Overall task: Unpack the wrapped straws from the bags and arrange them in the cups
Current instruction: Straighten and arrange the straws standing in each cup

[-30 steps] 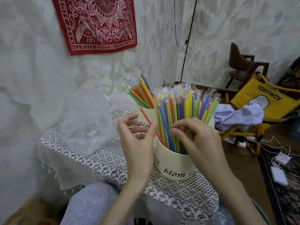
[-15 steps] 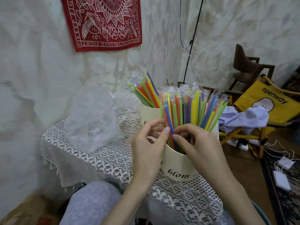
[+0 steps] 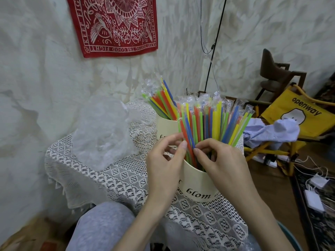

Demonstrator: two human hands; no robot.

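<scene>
Both hands (image 3: 164, 164) closed in, pinching straws (image 3: 189, 134).

The near cream cup (image 3: 197, 191) carries the black word "blom" on its wall, with a cut-off letter to its left. The far cup (image 3: 164, 127) shows only the start of a black word, unreadable behind a hand. The red cloth (image 3: 116, 24) on the wall bears, upside down along its lower border, "KEEP FIGHTING THE GOOD FIGHT". The yellow bag (image 3: 308, 113) reads "openway"
</scene>
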